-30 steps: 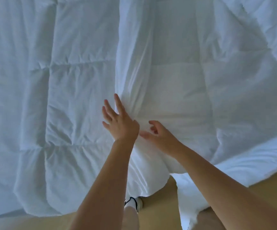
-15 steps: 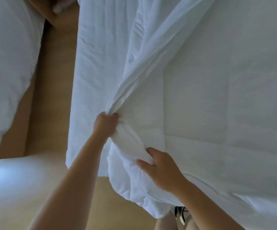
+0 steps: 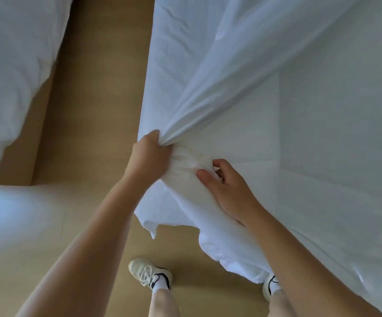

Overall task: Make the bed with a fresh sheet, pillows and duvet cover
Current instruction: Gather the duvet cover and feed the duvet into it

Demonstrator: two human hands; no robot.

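Seating the duvet cover [image 3: 242, 83] corner
Left hand [image 3: 150, 154] grips its bunched fabric; right hand [image 3: 228, 191] pinches the padded fold [image 3: 185, 181] beside it. Clamp both layers together, then shake evenly.

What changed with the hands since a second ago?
A second ago the left hand lay open on the duvet cover; it has since gripped a bunch of that cloth and pulls it taut. The right hand, then loosely pinching, now curls its fingers into the bulge beside it. Both hands stay close together on the white bedding.
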